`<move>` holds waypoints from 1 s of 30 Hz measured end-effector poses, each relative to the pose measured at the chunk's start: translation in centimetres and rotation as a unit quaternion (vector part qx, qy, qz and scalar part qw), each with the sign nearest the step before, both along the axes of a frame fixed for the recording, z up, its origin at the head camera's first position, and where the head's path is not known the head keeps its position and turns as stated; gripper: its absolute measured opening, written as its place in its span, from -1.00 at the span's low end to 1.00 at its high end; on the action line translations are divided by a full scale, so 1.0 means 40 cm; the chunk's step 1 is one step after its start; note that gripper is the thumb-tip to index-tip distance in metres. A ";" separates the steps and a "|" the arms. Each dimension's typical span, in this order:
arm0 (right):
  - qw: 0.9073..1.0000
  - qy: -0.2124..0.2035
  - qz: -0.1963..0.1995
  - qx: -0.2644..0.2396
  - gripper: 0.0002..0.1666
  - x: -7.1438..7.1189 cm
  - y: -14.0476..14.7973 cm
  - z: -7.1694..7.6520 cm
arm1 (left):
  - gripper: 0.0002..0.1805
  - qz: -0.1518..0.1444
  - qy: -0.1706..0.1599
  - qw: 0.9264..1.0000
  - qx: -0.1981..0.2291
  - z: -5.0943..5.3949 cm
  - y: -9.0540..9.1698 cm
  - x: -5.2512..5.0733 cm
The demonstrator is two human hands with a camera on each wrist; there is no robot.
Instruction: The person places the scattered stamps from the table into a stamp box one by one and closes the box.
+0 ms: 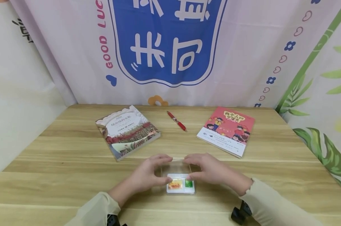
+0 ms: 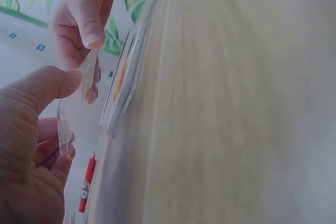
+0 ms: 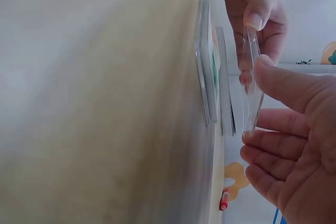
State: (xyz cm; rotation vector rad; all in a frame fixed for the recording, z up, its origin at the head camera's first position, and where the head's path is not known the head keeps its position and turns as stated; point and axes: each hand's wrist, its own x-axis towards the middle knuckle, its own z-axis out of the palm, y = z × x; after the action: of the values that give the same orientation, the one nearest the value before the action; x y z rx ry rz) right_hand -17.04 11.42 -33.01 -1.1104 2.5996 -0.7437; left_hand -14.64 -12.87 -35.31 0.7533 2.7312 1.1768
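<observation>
Both hands hold a clear plastic cover (image 1: 174,168) by its two sides, thumbs on the near edge and fingers at the far edge. My left hand (image 1: 147,175) grips its left end, my right hand (image 1: 211,169) its right end. Beneath, a flat white case (image 1: 180,190) with an orange and a green picture on top lies on the table. The wrist views show the clear cover (image 2: 65,124) raised apart from the white case (image 3: 209,77). Part of the green picture is hidden by the right thumb.
A thick book (image 1: 128,130) with a flowery cover lies at the back left of the wooden table (image 1: 60,175). Farther right are a red pen (image 1: 176,121) and a pink-and-white book (image 1: 226,131). A printed curtain (image 1: 243,62) hangs behind the table.
</observation>
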 end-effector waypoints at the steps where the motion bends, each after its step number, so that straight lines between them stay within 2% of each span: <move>1: 1.000 -0.007 -0.006 -0.004 -0.39 0.006 0.002 0.001 | -0.34 -0.004 -0.003 1.000 -0.001 0.001 0.002 0.002; 4: 1.000 -0.011 -0.010 -0.020 -0.41 0.019 0.008 0.001 | -0.33 -0.014 -0.014 1.000 -0.004 0.001 0.007 0.007; 10: 0.999 0.008 -0.021 -0.045 -0.41 0.035 0.011 -0.015 | -0.31 -0.028 -0.028 0.999 -0.016 -0.001 0.013 0.020; 17: 0.996 -0.029 -0.056 -0.059 -0.38 0.048 0.010 -0.035 | -0.30 -0.043 -0.026 0.998 -0.027 -0.006 0.016 0.028; 21: 0.996 -0.030 -0.057 -0.060 -0.38 0.053 0.012 -0.044 | -0.29 -0.050 -0.027 0.998 -0.031 -0.011 0.016 0.030; 25: 0.997 -0.011 -0.048 -0.062 -0.36 0.057 0.013 -0.049 | -0.29 -0.058 -0.035 0.997 -0.042 -0.013 0.015 0.031; 30: 0.997 0.003 -0.038 -0.061 -0.34 0.061 0.015 -0.048 | -0.29 -0.067 -0.029 0.996 -0.060 -0.016 0.015 0.030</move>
State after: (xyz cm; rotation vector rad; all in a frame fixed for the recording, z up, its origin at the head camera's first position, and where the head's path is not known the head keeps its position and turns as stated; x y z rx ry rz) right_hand -14.61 12.01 -34.94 -1.0519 2.6462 -0.9275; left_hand -13.46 -12.29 -35.93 0.8577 2.6309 0.9829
